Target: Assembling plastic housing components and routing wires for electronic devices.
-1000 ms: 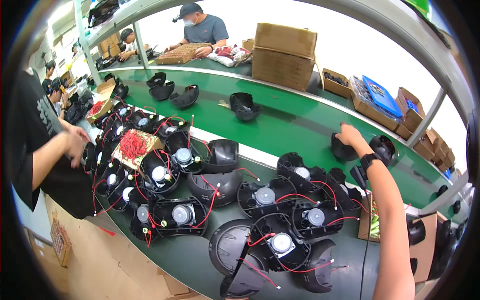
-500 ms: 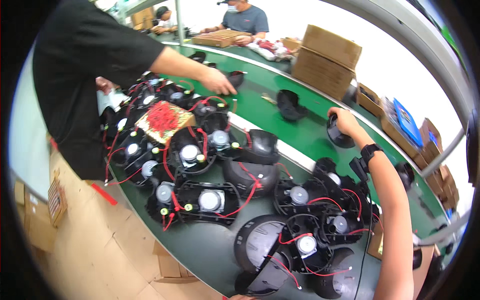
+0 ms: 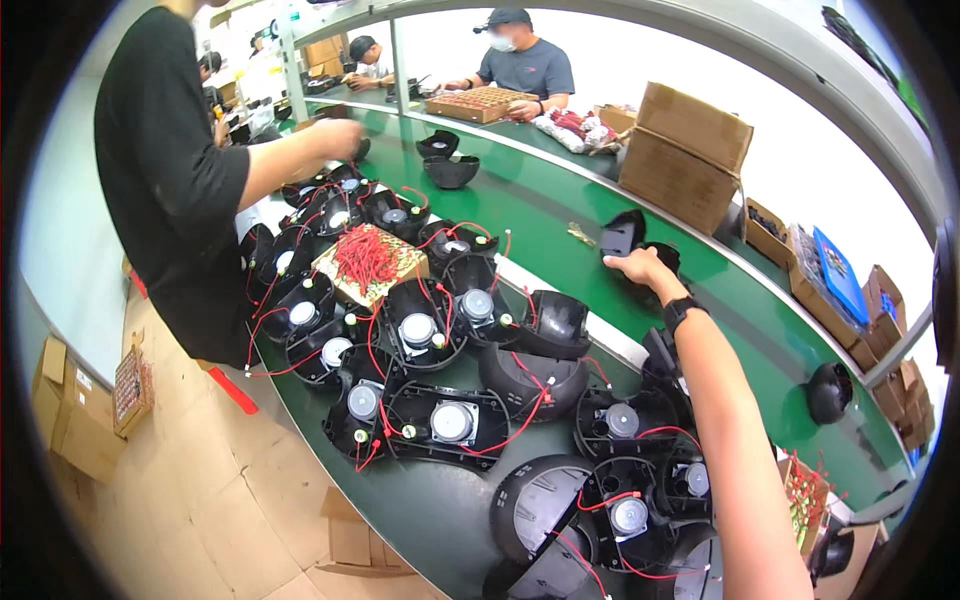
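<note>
My right hand [image 3: 643, 270] reaches over the green conveyor belt, its fingers closed at the edge of a black plastic speaker shell [image 3: 622, 236]. A second dark shell [image 3: 663, 258] is partly hidden behind the hand. My left hand is out of view. Below my right forearm lie black speaker housings [image 3: 628, 515] with round silver drivers and red wires, some covered by the arm. Curved black covers [image 3: 540, 505] lie beside them on the dark green table.
Across the belt stands a cardboard box [image 3: 685, 150]. A co-worker's blurred hand [image 3: 335, 140] is over the belt at left, by a box of red wires [image 3: 370, 260]. Black shells [image 3: 450, 170] sit farther along the belt; another [image 3: 829, 392] lies at right.
My right hand has moved left along the belt to the other shell. The co-worker's hand has swung back left, away from the belt's middle. The view has shifted.
</note>
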`<state>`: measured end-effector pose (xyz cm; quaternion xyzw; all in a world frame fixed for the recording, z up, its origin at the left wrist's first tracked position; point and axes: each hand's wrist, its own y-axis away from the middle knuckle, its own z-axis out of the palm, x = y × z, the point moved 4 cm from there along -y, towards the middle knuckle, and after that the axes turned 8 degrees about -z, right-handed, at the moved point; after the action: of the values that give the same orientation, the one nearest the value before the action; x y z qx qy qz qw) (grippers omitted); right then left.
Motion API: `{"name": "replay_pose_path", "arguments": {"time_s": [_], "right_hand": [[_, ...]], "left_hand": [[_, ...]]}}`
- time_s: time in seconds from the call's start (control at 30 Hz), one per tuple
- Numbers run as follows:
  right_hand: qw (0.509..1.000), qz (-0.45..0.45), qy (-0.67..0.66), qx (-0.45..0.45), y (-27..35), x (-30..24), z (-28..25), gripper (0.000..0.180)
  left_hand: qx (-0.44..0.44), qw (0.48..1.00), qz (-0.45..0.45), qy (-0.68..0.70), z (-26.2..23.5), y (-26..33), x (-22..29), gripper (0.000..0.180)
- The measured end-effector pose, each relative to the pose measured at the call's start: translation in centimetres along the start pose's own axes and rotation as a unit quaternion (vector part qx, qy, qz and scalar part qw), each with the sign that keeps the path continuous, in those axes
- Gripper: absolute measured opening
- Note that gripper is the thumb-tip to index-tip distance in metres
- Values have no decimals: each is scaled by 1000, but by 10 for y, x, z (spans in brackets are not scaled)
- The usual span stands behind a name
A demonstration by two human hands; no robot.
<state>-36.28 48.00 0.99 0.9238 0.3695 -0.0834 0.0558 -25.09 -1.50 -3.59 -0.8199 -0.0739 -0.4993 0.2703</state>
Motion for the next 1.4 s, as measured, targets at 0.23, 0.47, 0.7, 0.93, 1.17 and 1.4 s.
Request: {"name": "replay_pose_path", "arguments": {"time_s": [0.23,0.47,0.7,0.93,1.17,1.4], "right_hand": [[960,-45,-247,-122,56,-51,-16,71],[969,-177,-171,1,182,36,-150,57],[971,-17,-165,173,432,168,-243,48],[917,223,12,330,678,253,-308,55],[854,345,173,349,822,297,-312,56],[906,278,51,315,768,244,-247,44]], "left_hand": [[137,965,82,-207,29,116,80,10],[154,959,101,-214,28,111,73,8],[122,962,156,-189,38,86,74,13],[113,948,230,-190,44,85,80,20],[111,924,279,-238,38,94,64,32],[140,931,178,-287,44,93,90,30]]}}
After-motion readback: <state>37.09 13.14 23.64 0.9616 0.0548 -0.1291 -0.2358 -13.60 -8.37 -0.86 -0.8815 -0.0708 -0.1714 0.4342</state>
